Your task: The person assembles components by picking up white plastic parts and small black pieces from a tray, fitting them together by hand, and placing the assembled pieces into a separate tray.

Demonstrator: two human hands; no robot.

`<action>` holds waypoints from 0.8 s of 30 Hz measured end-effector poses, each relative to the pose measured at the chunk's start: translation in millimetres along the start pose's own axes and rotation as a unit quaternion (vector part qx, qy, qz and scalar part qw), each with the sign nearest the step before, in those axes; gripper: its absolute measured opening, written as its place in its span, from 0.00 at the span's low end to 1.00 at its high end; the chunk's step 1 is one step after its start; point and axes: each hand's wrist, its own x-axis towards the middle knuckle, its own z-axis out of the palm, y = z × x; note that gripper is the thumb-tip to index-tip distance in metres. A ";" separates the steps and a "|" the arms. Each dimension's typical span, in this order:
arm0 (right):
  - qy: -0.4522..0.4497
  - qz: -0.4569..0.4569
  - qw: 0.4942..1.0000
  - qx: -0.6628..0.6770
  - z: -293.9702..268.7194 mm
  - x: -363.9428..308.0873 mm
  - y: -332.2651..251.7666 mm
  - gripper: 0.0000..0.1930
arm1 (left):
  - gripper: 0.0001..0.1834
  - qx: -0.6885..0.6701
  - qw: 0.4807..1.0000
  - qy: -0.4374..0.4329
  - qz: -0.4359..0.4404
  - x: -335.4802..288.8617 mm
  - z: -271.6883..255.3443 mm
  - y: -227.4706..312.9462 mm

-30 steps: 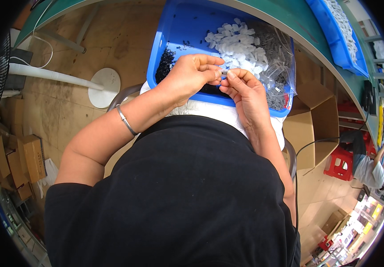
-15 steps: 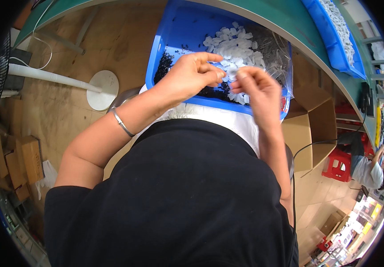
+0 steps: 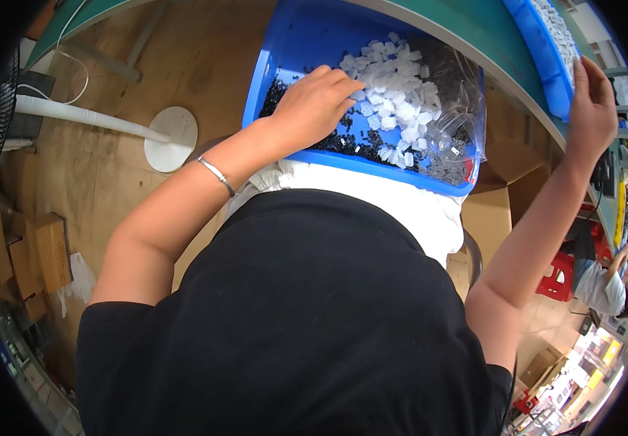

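My left hand (image 3: 319,102) reaches into a blue tub (image 3: 256,93) in front of me. Its bent fingers are drawn together at the edge of a heap of translucent white plastic pieces (image 3: 400,93), and whatever they pinch is hidden. Small black parts (image 3: 344,145) lie loose in the tub around and below that heap. Off to the right, my right hand (image 3: 594,102) is raised beside a second blue bin (image 3: 560,98), which contains many pale small pieces (image 3: 557,29). Its fingers are slightly bent and apart at that bin's side, with nothing visible in them.
Clear plastic film (image 3: 459,109) lies in the tub's right side. Beyond runs a green table edge (image 3: 467,33). A white stand with a round base (image 3: 171,138) is at left, near cardboard boxes (image 3: 52,251). An open carton (image 3: 488,218) sits at right; farther right is another person (image 3: 601,283).
My right hand has swung from over the tub out to the bin at the right. My left hand has moved slightly up and left, its fingertips now at the white pieces.
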 end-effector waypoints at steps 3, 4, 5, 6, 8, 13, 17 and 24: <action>-0.139 -0.051 0.980 0.131 18.0 -69.7 -70.9 0.08 | 0.11 0.033 0.999 -0.005 0.000 -5.0 2.1 -3.9; -0.244 -0.067 0.947 0.197 23.1 -91.0 -83.3 0.07 | 0.10 0.036 0.999 0.000 -0.001 -4.9 2.4 -3.2; -0.334 -0.062 0.914 0.223 31.0 -111.1 -89.4 0.06 | 0.09 0.041 0.999 0.006 -0.001 -3.9 2.9 -2.5; -0.388 -0.067 0.893 0.217 41.7 -130.9 -93.7 0.06 | 0.09 0.041 0.999 0.005 0.003 -3.0 4.1 -2.8; -0.453 -0.091 0.862 0.208 56.1 -158.5 -103.0 0.06 | 0.08 0.028 0.999 0.017 0.011 -2.8 5.3 -3.1; -0.470 -0.181 0.850 0.155 76.8 -184.3 -106.0 0.04 | 0.08 -0.104 0.988 -0.014 -0.111 1.2 -7.7 8.3; -0.472 -0.129 0.853 0.184 74.1 -185.5 -107.0 0.05 | 0.09 -0.422 0.842 -0.067 -0.329 1.0 -20.7 8.0; -0.503 0.193 0.778 0.324 65.3 -183.2 -104.5 0.05 | 0.09 -0.516 0.768 -0.070 -0.373 -1.2 -30.8 12.9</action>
